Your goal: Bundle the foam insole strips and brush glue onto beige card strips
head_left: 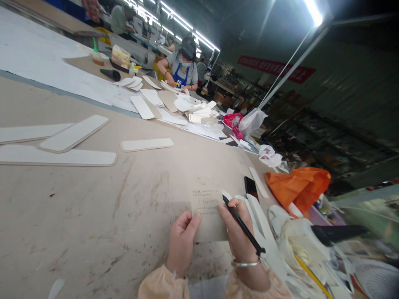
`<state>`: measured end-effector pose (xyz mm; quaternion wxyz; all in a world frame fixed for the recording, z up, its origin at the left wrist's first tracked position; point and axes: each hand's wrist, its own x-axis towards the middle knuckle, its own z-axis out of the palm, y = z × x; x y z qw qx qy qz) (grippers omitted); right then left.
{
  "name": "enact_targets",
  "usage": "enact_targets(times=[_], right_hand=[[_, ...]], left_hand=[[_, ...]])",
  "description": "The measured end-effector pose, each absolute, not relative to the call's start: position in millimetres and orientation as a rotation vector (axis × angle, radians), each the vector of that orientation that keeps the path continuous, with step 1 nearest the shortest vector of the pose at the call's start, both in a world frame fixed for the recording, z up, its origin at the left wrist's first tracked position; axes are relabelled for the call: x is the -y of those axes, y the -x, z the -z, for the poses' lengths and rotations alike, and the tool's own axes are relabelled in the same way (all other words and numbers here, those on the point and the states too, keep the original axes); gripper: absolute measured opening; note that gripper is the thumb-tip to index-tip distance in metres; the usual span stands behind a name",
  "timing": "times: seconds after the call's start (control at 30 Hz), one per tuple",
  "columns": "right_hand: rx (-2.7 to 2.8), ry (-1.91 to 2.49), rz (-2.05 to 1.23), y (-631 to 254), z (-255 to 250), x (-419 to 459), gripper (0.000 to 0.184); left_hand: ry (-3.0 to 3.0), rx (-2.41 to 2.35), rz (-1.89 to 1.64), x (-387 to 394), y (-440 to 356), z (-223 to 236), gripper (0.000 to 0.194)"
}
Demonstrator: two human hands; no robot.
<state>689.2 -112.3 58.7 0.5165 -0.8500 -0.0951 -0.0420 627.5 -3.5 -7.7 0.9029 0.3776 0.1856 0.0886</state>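
Between my two hands is a tan piece of card [207, 226] with rows of handwriting on its upper part. My left hand [183, 236] pinches its left edge, thumb on top. In my right hand [238, 228] a black pen [245, 229] lies across the fingers, slanting down to the wrist. The right fingers also rest at the card's right edge; whether they grip it I cannot tell. A dark phone [251, 187] lies on the table just beyond my right hand, beside a stack of white strips [258, 216].
White rounded strips [75, 133] lie at the left of the table [140, 199]. Across it, a co-worker [183, 70] handles pieces behind a pile of white panels [187, 104]. An orange bag [299, 187] and a cluttered white container [299, 236] stand at the right.
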Motion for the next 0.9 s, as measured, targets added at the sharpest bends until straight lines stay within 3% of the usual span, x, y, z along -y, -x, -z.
enact_targets(times=[0.37,0.9], right_hand=[[0.196,1.932,0.125,-691.8,-56.0,107.5,0.033],[0.214,2.223,0.206,-699.5,-57.9,107.6,0.03]], left_hand=[[-0.914,-0.404,-0.171,7.7,-629.4,14.6,0.037],[-1.064,-0.414,-0.141,10.7,-630.3,17.4,0.04]])
